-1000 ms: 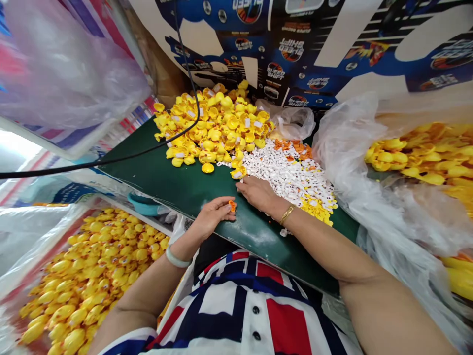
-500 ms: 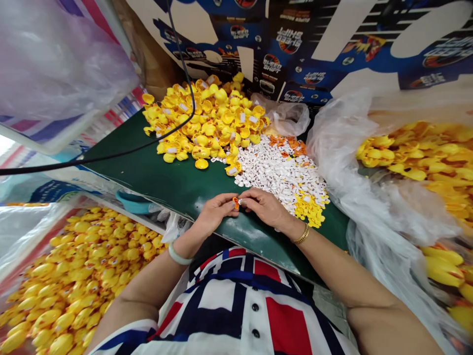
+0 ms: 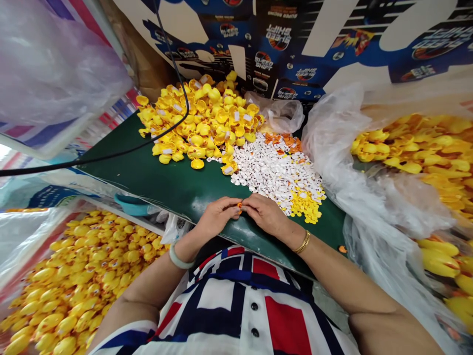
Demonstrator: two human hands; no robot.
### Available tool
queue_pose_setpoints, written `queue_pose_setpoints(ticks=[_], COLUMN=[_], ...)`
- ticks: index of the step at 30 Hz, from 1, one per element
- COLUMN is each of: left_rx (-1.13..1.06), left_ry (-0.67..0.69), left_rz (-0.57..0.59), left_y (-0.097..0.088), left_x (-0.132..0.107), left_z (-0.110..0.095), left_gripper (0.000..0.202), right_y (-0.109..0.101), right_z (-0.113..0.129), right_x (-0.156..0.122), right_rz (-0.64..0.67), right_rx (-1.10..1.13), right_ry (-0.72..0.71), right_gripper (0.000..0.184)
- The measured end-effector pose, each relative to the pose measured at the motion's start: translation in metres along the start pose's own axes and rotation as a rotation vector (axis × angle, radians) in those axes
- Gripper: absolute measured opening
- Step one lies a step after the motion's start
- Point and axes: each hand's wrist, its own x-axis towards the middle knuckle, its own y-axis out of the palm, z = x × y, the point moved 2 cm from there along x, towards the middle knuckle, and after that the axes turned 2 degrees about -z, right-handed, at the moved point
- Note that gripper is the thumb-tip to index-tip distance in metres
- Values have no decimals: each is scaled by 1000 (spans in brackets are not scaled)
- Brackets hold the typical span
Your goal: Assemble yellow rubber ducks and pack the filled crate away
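My left hand and my right hand meet at the near edge of a dark green table. Both pinch a small orange piece between their fingertips. Just beyond my right hand lies a heap of small white pieces with a patch of small yellow pieces at its near right. A pile of yellow duck shells covers the far part of the table. Some orange pieces lie at the far edge of the white heap.
A box of finished yellow ducks sits low at my left. A clear plastic bag of yellow ducks stands at the right. A black cable crosses the table's left. A teal bowl sits under the table edge. Printed cartons stand behind.
My right hand drew back from the white heap and joined my left hand at the orange piece. The view has shifted slightly down.
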Motion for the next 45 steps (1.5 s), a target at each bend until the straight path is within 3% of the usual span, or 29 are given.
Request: queue_pose_setpoints(ticks=[3, 5, 8, 10, 13, 17, 19, 21, 25, 27, 30, 32, 35, 37, 39, 42, 45], left_rx=[-235, -414, -589, -563, -195, 584, 832, 968, 1007, 998, 999, 910, 501, 118, -215, -517, -649], left_ry=[-187, -208, -149, -108, 19, 372, 417, 407, 464, 510, 557, 578, 579, 480, 292, 35, -81], left_rz=[80, 53, 11, 31, -2, -344, -321, -222, -207, -182, -46, 23, -7, -114, -187, -13, 187], left_y=[2, 8, 22, 27, 17, -22, -34, -37, -23, -7, 20, 34, 43, 42, 41, 46, 54], left_x=[6, 9, 12, 14, 25, 60, 82, 97, 91, 72, 40, 24, 8, 4, 5, 12, 17], left_z=[1, 1, 2, 1, -5, -17, -17, -14, -16, -19, -20, -16, -5, 3, 11, 15, 12], left_gripper=[36, 38, 36, 35, 36, 49, 51, 36, 25, 26, 25, 25, 26, 52, 69, 57, 42], right_y=[0, 0, -2, -3, -8, -16, -20, -26, -42, -46, -40, -32, -22, -18, -15, -13, -14], right_z=[0, 1, 2, -1, -6, -11, -12, -13, -21, -27, -31, -27, -15, -5, 7, 22, 27], right_x=[-3, -4, -4, -4, -4, -1, 4, 11, 32, 43, 53, 53, 45, 38, 31, 23, 16], right_rz=[-44, -127, -242, -285, -312, -280, -252, -266, -407, -447, -426, -399, -406, -382, -314, -263, -262], right_rx=[148, 210, 97, -2, -68, -87, -97, -88, 78, 221, 383, 420, 388, 435, 500, 400, 289], right_ry=[157, 196, 54, -25, -57, -38, -16, 6, 113, 203, 283, 316, 367, 372, 342, 251, 240], right_gripper=[17, 20, 28, 36, 34, 30, 28, 29, 34, 38, 43, 41, 38, 38, 38, 35, 31])
